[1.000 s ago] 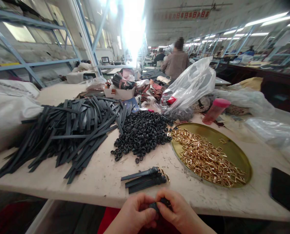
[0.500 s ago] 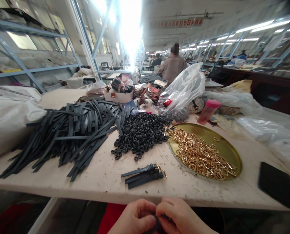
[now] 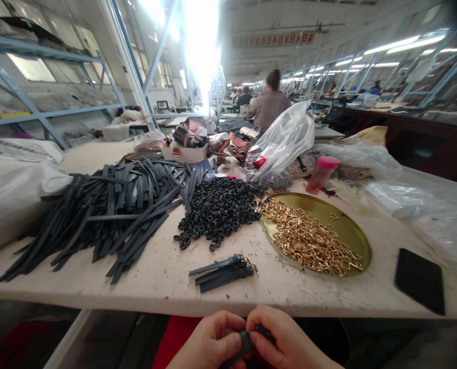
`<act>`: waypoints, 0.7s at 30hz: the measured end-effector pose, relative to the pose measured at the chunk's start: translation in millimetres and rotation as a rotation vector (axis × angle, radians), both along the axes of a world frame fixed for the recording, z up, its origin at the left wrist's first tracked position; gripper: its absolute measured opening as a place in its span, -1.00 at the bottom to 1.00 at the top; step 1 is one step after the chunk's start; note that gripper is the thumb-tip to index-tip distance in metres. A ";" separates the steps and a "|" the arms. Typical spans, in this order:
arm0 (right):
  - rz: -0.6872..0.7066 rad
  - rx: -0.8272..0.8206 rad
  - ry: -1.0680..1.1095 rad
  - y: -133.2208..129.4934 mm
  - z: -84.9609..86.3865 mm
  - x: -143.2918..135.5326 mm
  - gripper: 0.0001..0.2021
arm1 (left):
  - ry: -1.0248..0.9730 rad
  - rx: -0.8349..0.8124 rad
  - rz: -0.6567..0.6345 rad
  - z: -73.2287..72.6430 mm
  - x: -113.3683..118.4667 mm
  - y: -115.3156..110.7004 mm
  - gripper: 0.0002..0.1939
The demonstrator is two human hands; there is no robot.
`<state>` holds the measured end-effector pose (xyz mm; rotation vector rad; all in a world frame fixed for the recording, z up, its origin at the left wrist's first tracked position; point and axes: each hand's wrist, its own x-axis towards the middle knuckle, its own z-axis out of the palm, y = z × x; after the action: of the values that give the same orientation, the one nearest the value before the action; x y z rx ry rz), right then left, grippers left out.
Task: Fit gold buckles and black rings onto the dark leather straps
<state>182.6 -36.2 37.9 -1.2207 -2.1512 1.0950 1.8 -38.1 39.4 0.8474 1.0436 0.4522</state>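
Observation:
Below the table's front edge, my left hand (image 3: 221,338) and my right hand (image 3: 271,335) are closed on a black strap (image 3: 245,342), fingertips close together. The strap is bent near the fingers and mostly hidden by them. On the table in front lie several finished-looking straps (image 3: 225,274) with gold buckles at their right ends. Beyond them is a heap of small black loops (image 3: 217,210). Long black strips (image 3: 128,205) are piled to the left. A round gold tray (image 3: 353,233) on the right holds many gold buckles (image 3: 313,238).
A black phone (image 3: 419,282) lies at the right edge. A pink-lidded jar (image 3: 321,175) stands behind the tray, beside a clear plastic bag (image 3: 284,141). A white sack (image 3: 19,189) is at the left; a small box (image 3: 185,154) sits farther back. A person (image 3: 270,105) faces away beyond.
My hands have shifted slightly and more of the black strap now shows between my fingers. The view has turned a little to the right. The table's things stay put.

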 end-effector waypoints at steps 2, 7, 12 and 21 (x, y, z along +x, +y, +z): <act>-0.082 -0.038 0.003 -0.7 -4.5 -2.4 -0.87 | 0.119 0.039 -0.105 1.2 -2.8 2.6 -0.67; -0.142 -0.073 0.045 0.1 -16.4 -8.2 -0.85 | 0.281 0.090 -0.232 0.3 -1.2 9.9 -0.84; -0.114 -0.059 0.051 3.0 -22.6 -8.4 -0.85 | 0.404 0.203 -0.325 2.7 5.6 19.8 -0.85; -0.141 0.001 0.141 22.6 -21.1 -14.0 -0.82 | 0.449 0.364 -0.343 15.3 1.8 40.6 -0.77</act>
<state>168.7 -13.5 16.9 -1.2351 -1.9304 1.0853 3.6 2.5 54.7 1.4734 1.2105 0.1597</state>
